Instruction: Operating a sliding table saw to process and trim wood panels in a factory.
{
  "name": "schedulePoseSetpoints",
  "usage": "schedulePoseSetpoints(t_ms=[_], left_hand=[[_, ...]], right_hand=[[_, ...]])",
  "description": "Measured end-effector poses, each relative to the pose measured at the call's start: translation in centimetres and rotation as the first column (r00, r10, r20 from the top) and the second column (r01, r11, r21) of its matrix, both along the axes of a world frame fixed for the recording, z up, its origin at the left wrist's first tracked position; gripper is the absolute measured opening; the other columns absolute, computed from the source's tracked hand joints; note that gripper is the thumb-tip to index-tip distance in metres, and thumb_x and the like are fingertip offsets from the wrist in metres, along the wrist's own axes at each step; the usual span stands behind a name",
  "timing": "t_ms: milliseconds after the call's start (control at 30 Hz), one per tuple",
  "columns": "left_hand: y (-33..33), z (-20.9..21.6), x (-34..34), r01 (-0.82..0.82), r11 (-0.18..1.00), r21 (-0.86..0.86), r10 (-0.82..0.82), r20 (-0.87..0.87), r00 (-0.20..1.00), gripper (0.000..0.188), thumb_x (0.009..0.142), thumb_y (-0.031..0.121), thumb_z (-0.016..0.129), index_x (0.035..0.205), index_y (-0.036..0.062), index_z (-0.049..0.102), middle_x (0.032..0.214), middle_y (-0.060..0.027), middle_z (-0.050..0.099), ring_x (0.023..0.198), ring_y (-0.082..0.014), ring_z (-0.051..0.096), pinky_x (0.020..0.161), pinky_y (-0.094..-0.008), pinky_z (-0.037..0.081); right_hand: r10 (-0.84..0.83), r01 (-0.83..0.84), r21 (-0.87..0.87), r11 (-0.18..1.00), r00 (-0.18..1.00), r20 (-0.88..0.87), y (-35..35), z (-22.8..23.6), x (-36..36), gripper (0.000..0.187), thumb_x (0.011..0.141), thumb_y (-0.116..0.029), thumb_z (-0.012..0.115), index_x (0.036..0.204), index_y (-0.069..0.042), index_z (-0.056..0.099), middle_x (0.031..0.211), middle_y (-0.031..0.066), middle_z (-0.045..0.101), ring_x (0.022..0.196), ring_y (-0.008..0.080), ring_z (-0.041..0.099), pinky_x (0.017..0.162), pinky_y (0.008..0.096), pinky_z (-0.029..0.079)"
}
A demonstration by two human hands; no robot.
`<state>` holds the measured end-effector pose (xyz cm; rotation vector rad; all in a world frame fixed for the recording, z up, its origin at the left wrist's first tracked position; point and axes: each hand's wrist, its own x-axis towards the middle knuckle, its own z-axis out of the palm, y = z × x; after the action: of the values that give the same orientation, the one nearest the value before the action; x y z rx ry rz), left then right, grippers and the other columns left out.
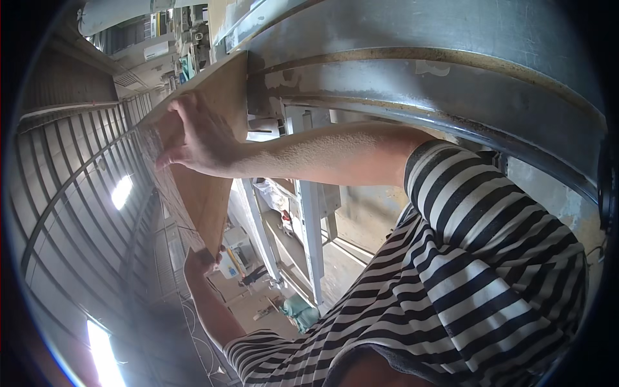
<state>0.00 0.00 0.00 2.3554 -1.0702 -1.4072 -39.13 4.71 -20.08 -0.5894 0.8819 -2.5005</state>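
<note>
Right hand [193, 138] and left hand [200, 261] raised, gripping.
</note>
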Motion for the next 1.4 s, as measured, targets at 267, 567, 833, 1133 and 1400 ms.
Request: schedulePoseSetpoints(t_ms=[267, 567, 833, 1133, 1400], left_hand=[[6.9, -7.8, -0.6, 0.045, 0.997, 0.062, -0.047, 0.032, 0.998, 0.062, 0.099, 0.054, 0.027, 0.117, -0.0001, 0.052, 0.096, -0.0205, 0.062, 0.083, -0.0335, 0.064, 0.048, -0.0408, 0.048], [13.2, -29.0, -2.1, 0.066, 0.984, -0.165, -0.052, 0.088, 0.995, 0.067, 0.092, 0.072, 0.028, 0.131, 0.0194, 0.046, 0.101, -0.0087, 0.06, 0.075, -0.0278, 0.062, 0.06, -0.0452, 0.055], [22.1, -35.4, -15.2, -0.09, 0.926, -0.366, -0.042, -0.338, 0.94, 0.064, 0.095, 0.06, 0.043, 0.142, 0.0186, 0.039, 0.135, -0.0033, 0.05, 0.113, -0.0278, 0.057, 0.076, -0.0541, 0.053], [36.8, -40.4, -21.6, -0.213, 0.847, -0.487, 0.034, -0.351, 0.936, 0.051, 0.1, 0.04, 0.05, 0.126, -0.0031, 0.05, 0.115, -0.0108, 0.06, 0.099, -0.0179, 0.06, 0.084, -0.0293, 0.05], [50.5, -42.0, -23.9, -0.08, 0.819, -0.567, -0.125, -0.314, 0.941, 0.05, 0.1, 0.041, 0.05, 0.104, -0.0082, 0.059, 0.092, -0.0067, 0.062, 0.083, -0.0119, 0.055, 0.075, -0.0246, 0.044]], right_hand=[[0.751, -0.764, -0.067, 0.642, 0.609, 0.257, 7.8, -4.1, 1.0, 0.077, 0.091, -0.063, 0.047, 0.138, -0.005, 0.032, 0.114, 0.0228, 0.057, 0.099, 0.0289, 0.061, 0.077, 0.0434, 0.053], [0.597, -0.76, 0.237, 0.606, 0.631, 0.495, 14.2, -13.1, 7.6, 0.084, 0.077, -0.044, 0.075, 0.135, -0.001, 0.033, 0.134, 0.0215, 0.05, 0.122, 0.0318, 0.052, 0.102, 0.0382, 0.043], [0.471, -0.722, 0.218, 0.657, 0.618, 0.629, 17.5, -17.9, -1.3, 0.049, 0.076, -0.028, 0.073, 0.115, -0.004, 0.055, 0.115, 0.0094, 0.059, 0.102, 0.0212, 0.058, 0.086, 0.0424, 0.046], [0.445, -0.74, 0.279, 0.613, 0.614, 0.652, 37.0, -22.1, -7.5, 0.058, 0.08, -0.025, 0.074, 0.126, -0.007, 0.044, 0.121, 0.0095, 0.053, 0.105, 0.0254, 0.058, 0.086, 0.045, 0.052], [0.449, -0.679, 0.206, 0.704, 0.651, 0.612, 53.3, -24.3, -9.2, 0.05, 0.085, -0.021, 0.071, 0.123, -0.006, 0.043, 0.116, 0.0111, 0.054, 0.103, 0.0261, 0.061, 0.087, 0.0451, 0.054]])
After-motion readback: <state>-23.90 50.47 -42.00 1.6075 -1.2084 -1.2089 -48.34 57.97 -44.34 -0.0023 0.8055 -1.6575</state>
